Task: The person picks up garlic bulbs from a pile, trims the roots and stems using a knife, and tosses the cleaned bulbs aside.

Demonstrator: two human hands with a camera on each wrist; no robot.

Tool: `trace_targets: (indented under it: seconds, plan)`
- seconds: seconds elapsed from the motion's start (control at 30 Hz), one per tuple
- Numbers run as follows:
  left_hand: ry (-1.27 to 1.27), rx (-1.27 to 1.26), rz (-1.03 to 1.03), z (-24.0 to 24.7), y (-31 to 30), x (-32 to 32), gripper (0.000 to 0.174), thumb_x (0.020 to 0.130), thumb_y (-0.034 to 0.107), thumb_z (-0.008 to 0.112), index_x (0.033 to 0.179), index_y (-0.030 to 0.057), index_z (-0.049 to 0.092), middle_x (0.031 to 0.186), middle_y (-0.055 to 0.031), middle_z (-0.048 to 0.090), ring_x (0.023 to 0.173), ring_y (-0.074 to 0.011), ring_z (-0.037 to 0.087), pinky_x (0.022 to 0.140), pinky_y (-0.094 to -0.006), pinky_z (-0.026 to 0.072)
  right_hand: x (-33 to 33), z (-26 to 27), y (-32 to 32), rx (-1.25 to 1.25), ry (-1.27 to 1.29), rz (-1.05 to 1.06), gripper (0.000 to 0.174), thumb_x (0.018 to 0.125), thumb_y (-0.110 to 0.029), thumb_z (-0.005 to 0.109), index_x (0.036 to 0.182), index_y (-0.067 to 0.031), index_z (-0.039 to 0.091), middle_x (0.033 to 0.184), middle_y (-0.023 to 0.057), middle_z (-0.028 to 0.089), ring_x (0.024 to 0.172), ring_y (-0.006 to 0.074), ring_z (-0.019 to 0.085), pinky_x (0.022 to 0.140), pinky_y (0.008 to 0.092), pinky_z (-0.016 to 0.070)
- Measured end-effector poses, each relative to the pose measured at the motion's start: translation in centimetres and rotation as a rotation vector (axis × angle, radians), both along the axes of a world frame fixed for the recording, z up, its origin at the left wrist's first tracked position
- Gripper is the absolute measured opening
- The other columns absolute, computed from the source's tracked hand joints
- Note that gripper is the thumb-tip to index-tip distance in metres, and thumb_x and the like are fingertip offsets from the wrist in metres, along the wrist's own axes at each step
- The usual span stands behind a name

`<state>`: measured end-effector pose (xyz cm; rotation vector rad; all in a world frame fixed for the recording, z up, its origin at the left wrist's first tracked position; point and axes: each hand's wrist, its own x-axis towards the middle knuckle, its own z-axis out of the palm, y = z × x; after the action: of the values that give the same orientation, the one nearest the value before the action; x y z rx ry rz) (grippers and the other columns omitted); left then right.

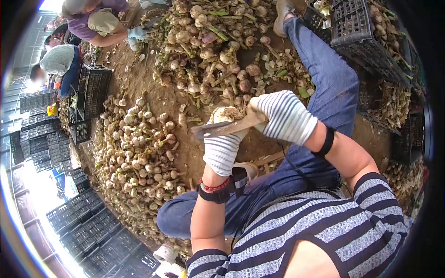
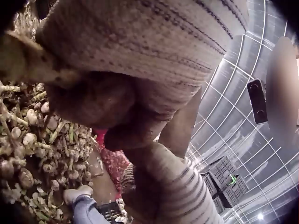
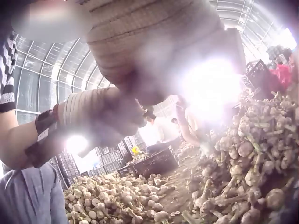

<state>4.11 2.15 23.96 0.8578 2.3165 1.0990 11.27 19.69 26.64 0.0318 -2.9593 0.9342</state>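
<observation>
Both hands wear white gloves with dark stripes and meet in front of the body in the head view. My left hand (image 1: 223,146) grips a garlic bulb (image 1: 227,114), whose dirty root end faces up. In the left wrist view the stem (image 2: 28,60) sticks out to the left of the glove. Curled round a knife, my right hand (image 1: 286,116) holds it from the right. The knife's blade (image 1: 211,131) lies flat across the left hand's fingers, right below the bulb. The right hand's own fingertips are dark and blurred in the right wrist view.
Trimmed bulbs lie in a pile (image 1: 139,153) on the left. A heap of garlic with long stems (image 1: 208,46) spreads ahead. Black crates stand at left (image 1: 95,90) and right (image 1: 352,23). Another gloved person (image 1: 104,21) works at the heap's far left.
</observation>
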Motion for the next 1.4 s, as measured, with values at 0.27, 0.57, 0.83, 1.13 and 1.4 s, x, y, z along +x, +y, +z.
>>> trace_targets:
  seconds: [0.27, 0.57, 0.83, 1.13, 1.4]
  plan:
    - [0.025, -0.021, 0.031, -1.5, -0.1, 1.0, 0.024, 0.078, 0.013, 0.067, 0.102, 0.0079, 0.065, 0.088, -0.0075, 0.066, 0.084, -0.0221, 0.063, 0.077, -0.0329, 0.0482, -0.5, -2.3, 1.2, 0.059, 0.066, -0.018, 0.018, 0.069, -0.019, 0.065, 0.08, -0.007, 0.057, 0.073, 0.013, 0.061, 0.069, 0.0328, 0.062, 0.059, 0.0412, 0.049]
    - [0.632, -0.006, -0.162, 2.7, -1.0, -0.4, 0.021, 0.072, 0.004, 0.072, 0.088, 0.0069, 0.059, 0.077, -0.0031, 0.061, 0.078, -0.0118, 0.06, 0.074, -0.0253, 0.0501, -0.4, -8.7, 6.2, 0.081, -0.204, -0.456, 0.014, 0.077, -0.02, 0.057, 0.075, -0.0062, 0.062, 0.071, 0.0184, 0.062, 0.067, 0.0354, 0.061, 0.06, 0.0425, 0.0491]
    - [-0.617, 0.855, 0.912, -1.8, 1.7, -1.3, 0.044, 0.072, -0.008, 0.07, 0.105, 0.0133, 0.05, 0.089, -0.0026, 0.059, 0.08, -0.0155, 0.059, 0.07, -0.0278, 0.0556, -0.3, -6.9, 2.4, -0.372, -0.198, -0.58, 0.023, 0.083, -0.026, 0.062, 0.08, -0.0028, 0.06, 0.069, 0.0164, 0.062, 0.062, 0.0282, 0.06, 0.059, 0.0361, 0.0473]
    - [-0.993, 1.643, 0.739, 5.0, -4.1, -2.5, 0.014, 0.083, 0.01, 0.065, 0.094, 0.0063, 0.057, 0.091, -0.0065, 0.062, 0.077, -0.0138, 0.062, 0.075, -0.0272, 0.0565, -1.5, -9.6, -1.3, -0.299, -0.284, -0.484, 0.022, 0.08, -0.023, 0.061, 0.089, -0.0026, 0.064, 0.075, 0.0222, 0.062, 0.069, 0.0356, 0.061, 0.064, 0.038, 0.0498]
    - [-0.445, 0.298, 0.876, -3.7, -2.4, -6.4, 0.024, 0.091, 0.014, 0.054, 0.114, 0.0099, 0.057, 0.095, -0.0053, 0.061, 0.075, -0.0123, 0.054, 0.06, -0.0259, 0.047, -1.5, -12.5, -0.4, -0.561, -0.48, -0.678, 0.037, 0.082, -0.029, 0.063, 0.103, 0.0011, 0.064, 0.087, 0.0178, 0.068, 0.078, 0.0242, 0.066, 0.072, 0.0325, 0.05]
